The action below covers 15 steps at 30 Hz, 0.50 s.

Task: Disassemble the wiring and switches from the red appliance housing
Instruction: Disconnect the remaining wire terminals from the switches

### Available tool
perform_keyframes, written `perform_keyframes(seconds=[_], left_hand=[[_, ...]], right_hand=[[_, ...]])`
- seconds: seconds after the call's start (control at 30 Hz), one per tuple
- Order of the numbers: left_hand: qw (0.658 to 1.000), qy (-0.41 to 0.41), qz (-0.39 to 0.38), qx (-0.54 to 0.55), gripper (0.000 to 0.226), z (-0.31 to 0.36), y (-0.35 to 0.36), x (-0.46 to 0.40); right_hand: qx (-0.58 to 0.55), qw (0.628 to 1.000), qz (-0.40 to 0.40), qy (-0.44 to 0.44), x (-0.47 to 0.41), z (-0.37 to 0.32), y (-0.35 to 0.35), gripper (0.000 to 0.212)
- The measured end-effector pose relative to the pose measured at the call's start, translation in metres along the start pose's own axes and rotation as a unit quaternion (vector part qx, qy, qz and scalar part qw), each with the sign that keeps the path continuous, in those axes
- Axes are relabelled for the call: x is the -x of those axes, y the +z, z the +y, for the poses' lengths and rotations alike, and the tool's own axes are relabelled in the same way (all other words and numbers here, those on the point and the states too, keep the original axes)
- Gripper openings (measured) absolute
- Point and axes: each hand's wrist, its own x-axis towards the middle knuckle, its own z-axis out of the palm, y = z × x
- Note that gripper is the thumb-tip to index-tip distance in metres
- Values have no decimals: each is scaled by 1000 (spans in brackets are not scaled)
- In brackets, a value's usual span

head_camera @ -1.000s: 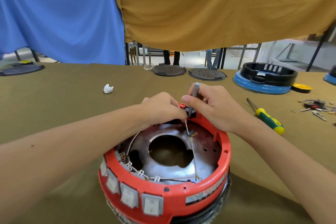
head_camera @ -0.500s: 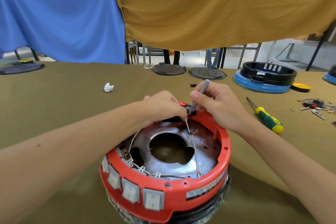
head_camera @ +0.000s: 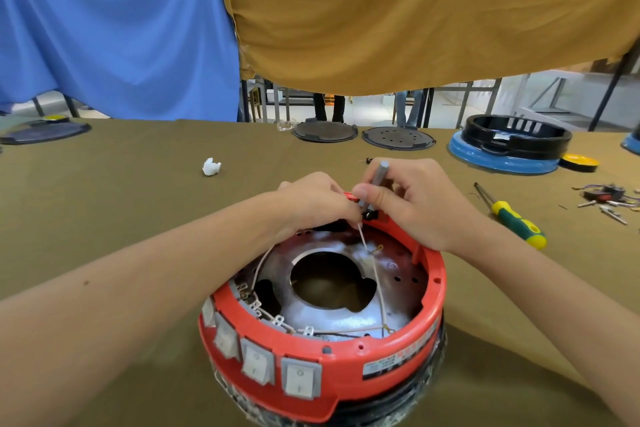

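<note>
The round red appliance housing (head_camera: pixel 346 364) stands on the table right in front of me, with several grey rocker switches (head_camera: pixel 299 376) along its near wall. Thin pale wires (head_camera: pixel 379 288) run across its shiny metal inside. At the far rim, my left hand (head_camera: pixel 313 199) pinches a wire end next to a small black part (head_camera: pixel 370 216). My right hand (head_camera: pixel 412 201) grips a slim grey tool (head_camera: pixel 375 180) whose tip rests on that black part.
A green and yellow screwdriver (head_camera: pixel 512 218) lies to the right. Removed wires and connectors (head_camera: pixel 607 198) lie at the far right. A black and blue housing (head_camera: pixel 509 146), two dark round lids (head_camera: pixel 360 133) and a white scrap (head_camera: pixel 211 166) sit further back on the olive cloth.
The grey tool has swung from tilted right back to nearly upright. My right hand shifted slightly with it. My left hand stayed at the far rim.
</note>
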Motion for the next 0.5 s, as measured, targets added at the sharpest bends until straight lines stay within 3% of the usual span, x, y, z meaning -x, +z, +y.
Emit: perform_keyframes(seconds=[0.27,0.5], left_hand=[[1000,-3,2,16,34,-5,-1,-6],[1000,-3,-13,-9,45,0,-2,-4]], right_hand=[[19,1000,-8,14,-3,0,2,25],[-19,999,6,38,-1,0,3,21]])
